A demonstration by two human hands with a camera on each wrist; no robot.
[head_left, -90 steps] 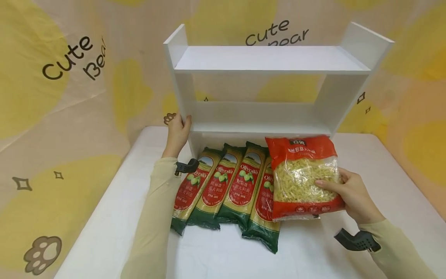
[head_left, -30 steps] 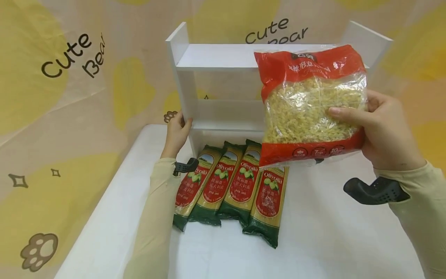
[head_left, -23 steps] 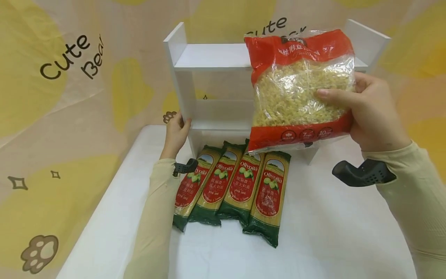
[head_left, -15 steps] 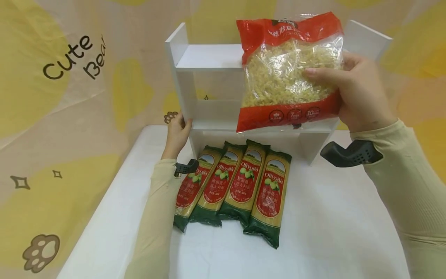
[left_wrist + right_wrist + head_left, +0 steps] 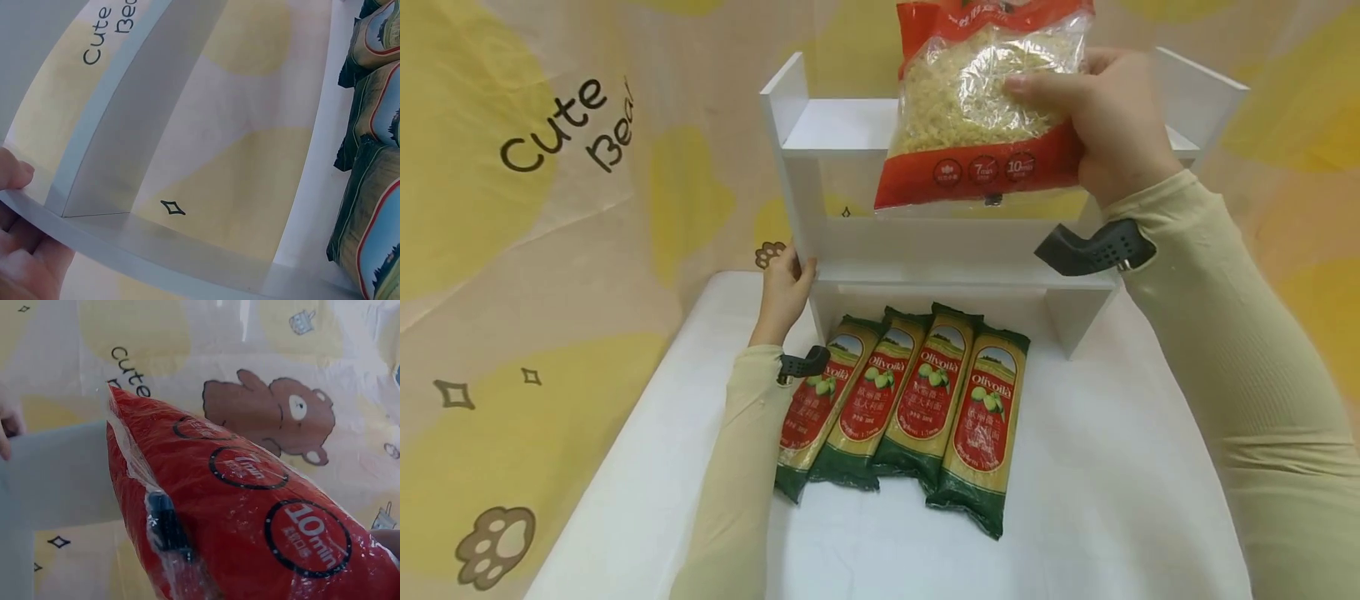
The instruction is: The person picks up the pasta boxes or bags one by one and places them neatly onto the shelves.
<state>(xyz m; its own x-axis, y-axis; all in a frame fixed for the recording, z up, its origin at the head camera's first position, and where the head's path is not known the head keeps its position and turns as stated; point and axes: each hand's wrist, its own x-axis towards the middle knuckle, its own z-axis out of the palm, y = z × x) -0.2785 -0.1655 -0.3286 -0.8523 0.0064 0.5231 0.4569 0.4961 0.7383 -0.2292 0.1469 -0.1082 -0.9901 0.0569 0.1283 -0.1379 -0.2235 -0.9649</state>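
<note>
My right hand (image 5: 1123, 125) grips the right side of a red and clear bag of pasta (image 5: 981, 108), thumb across its front. The bag hangs in front of the top board of a white shelf (image 5: 842, 125), its upper edge cut off by the frame. In the right wrist view the bag's red bottom (image 5: 225, 481) fills much of the picture. My left hand (image 5: 784, 287) holds the shelf's left side panel, thumb on one face and fingers on the other, as the left wrist view of the panel edge (image 5: 125, 250) also shows.
Several green and gold spaghetti packs (image 5: 925, 392) lean side by side in the shelf's bottom space, their lower ends on the white table (image 5: 1090, 467). A patterned cloth (image 5: 587, 250) hangs behind and at the sides.
My right hand has lifted the pasta bag from in front of the lower shelf, upward and then leftward to the top board. The left hand has stayed on the side panel.
</note>
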